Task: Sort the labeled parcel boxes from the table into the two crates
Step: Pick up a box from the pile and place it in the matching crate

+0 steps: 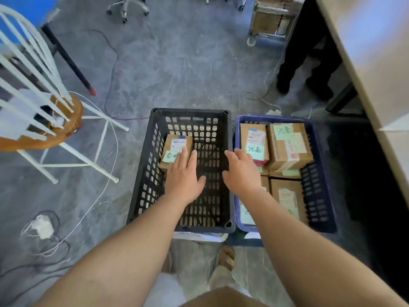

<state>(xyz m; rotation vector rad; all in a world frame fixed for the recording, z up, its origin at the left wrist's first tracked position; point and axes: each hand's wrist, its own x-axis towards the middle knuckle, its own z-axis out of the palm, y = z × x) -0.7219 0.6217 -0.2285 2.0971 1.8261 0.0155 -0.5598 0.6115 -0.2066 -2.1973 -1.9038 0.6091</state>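
One parcel box (176, 151) lies flat against the black crate (230, 173)'s left wall near the far-left corner, long axis running near to far, label up. Left hand (183, 177) flat, released, fingertips over its near edge. Right hand (241, 172) spread, empty, above the rim shared with the blue crate (318, 196).

No sleeves here, both forearms are bare down to the left hand (184, 177) and right hand (241, 171); no rings, no watch, just pale trousers.

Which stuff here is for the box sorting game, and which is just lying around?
For the job:
black crate
blue crate
parcel boxes
left hand
right hand

Just lying about:
wooden stool
white cables
office chair
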